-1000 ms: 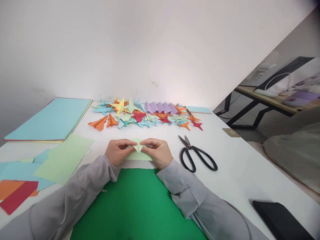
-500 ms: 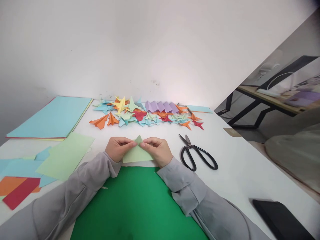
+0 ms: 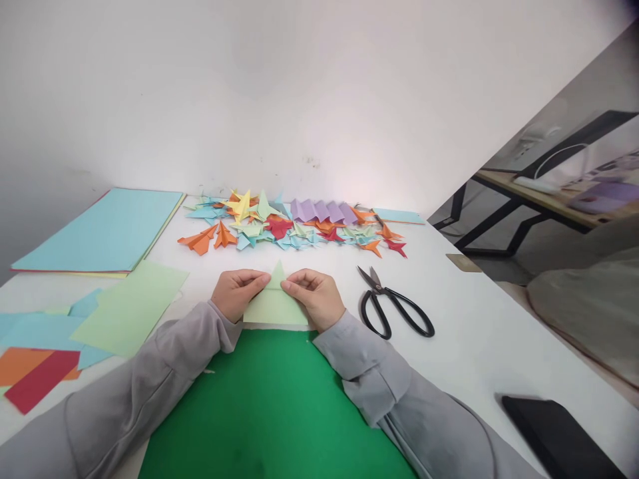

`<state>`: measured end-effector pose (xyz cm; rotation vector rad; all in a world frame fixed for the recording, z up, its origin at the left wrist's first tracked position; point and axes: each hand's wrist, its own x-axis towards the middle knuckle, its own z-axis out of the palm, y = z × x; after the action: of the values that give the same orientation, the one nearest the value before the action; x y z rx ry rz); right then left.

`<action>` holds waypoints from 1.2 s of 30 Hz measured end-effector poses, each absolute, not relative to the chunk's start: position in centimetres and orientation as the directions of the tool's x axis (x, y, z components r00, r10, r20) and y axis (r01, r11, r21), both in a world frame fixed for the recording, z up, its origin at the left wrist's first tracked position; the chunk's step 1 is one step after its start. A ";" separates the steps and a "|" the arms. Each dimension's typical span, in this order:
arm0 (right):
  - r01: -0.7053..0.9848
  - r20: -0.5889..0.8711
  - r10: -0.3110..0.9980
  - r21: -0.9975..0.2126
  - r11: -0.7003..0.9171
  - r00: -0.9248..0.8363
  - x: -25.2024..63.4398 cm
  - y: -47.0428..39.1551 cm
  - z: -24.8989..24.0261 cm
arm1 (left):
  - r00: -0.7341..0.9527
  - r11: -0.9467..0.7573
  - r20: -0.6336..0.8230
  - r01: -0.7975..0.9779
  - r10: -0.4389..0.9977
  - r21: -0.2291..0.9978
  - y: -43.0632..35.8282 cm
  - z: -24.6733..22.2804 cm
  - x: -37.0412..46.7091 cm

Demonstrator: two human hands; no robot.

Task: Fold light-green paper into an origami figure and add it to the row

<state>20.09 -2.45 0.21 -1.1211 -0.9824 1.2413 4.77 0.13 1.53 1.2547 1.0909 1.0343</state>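
Observation:
Between my two hands is a pale green sheet of paper (image 3: 275, 308) with a pointed top and a crease running across below the point. My left hand (image 3: 238, 293) pinches its left edge near that crease, thumb on the near face. On the opposite edge, my right hand (image 3: 315, 297) grips the paper the same way. The paper's lower edge lies just above the far edge of a green mat (image 3: 279, 399). To the right of my right hand, black-handled scissors (image 3: 394, 303) rest on the white table with their blades parted.
Folded paper planes and stars (image 3: 279, 229) lie along the wall, with a pleated purple paper (image 3: 322, 211) among them. Blue sheets (image 3: 104, 229) are stacked at the left, near loose green paper (image 3: 132, 309) and a red strip (image 3: 44, 380). A black flat object (image 3: 559, 432) sits front right.
The paper's pointed top now stands up higher and paler between my fingers, and the crease across it shows. My hands have barely shifted, with the thumbs slightly farther apart.

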 end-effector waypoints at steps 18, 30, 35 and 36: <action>-0.165 -0.004 0.995 -0.986 0.013 0.104 20.1 -2.4 0.2 | 0.172 0.089 -0.084 -0.023 0.981 0.996 -0.2 1.8 5.0; -0.344 -0.129 0.990 -0.933 -0.102 0.056 20.1 -2.3 0.3 | 0.140 0.071 -0.071 0.006 0.988 0.997 0.0 1.8 4.8; -0.315 -0.112 0.994 -0.944 -0.101 0.015 19.9 -2.4 0.3 | 0.148 0.085 -0.081 -0.022 0.986 0.996 0.0 1.7 4.7; -0.294 -0.102 0.995 -0.951 -0.097 0.002 19.9 -2.4 0.3 | 0.149 0.083 -0.078 -0.022 0.986 0.996 0.0 1.7 4.6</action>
<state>19.87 -2.38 0.26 -1.0645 -0.9244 1.3962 4.64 0.02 1.67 1.1963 1.1167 1.0545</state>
